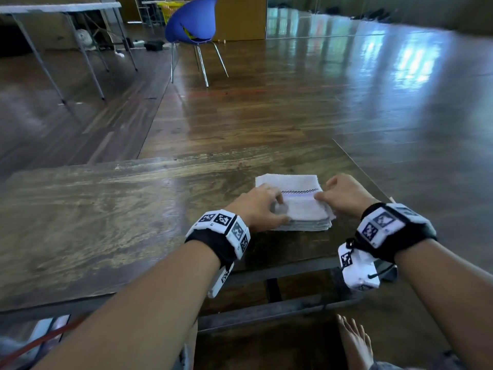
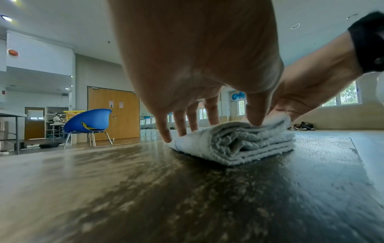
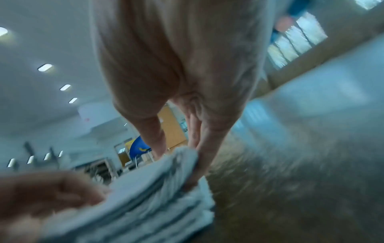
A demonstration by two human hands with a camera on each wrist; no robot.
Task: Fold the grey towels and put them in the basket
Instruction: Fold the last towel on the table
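A grey towel [image 1: 301,206], folded into a thick small rectangle with a dark checked stripe, lies on the wooden table [image 1: 106,222] towards its right end. My left hand [image 1: 260,206] is at the towel's left edge, with straight fingers and thumb pressing down on the towel [image 2: 239,141]. My right hand [image 1: 342,194] pinches the right edge of the top layer, which is slightly raised in the blurred right wrist view [image 3: 178,157]. A yellow basket [image 1: 168,8] stands far off behind a blue chair.
The blue chair [image 1: 192,20] stands on the wooden floor beyond the table. A white folding table [image 1: 61,8] is at the far left. The table's right edge runs close to the towel. My bare foot [image 1: 354,340] is below the table's front edge.
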